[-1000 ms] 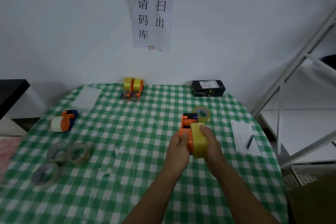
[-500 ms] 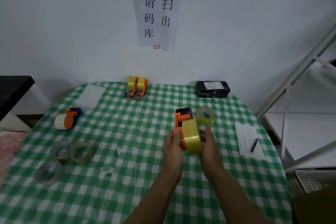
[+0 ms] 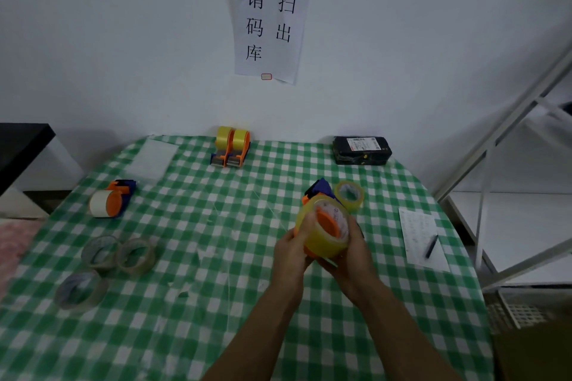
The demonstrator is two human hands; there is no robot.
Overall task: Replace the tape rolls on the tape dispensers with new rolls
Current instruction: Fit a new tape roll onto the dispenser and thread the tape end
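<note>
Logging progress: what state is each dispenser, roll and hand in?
Held dispenser: off table, yellow roll on hub.
Left hand: grips dispenser.
Right hand: grips roll.
Loose roll: on table, unmounted.
Back dispensers: upright, loaded.
Left dispenser: on its side, loaded.
Clear rolls: lying flat.

Left hand [image 3: 291,252] and right hand [image 3: 353,261] around yellow tape roll [image 3: 323,246], perhaps fully on orange dispenser [image 3: 327,222].
</note>
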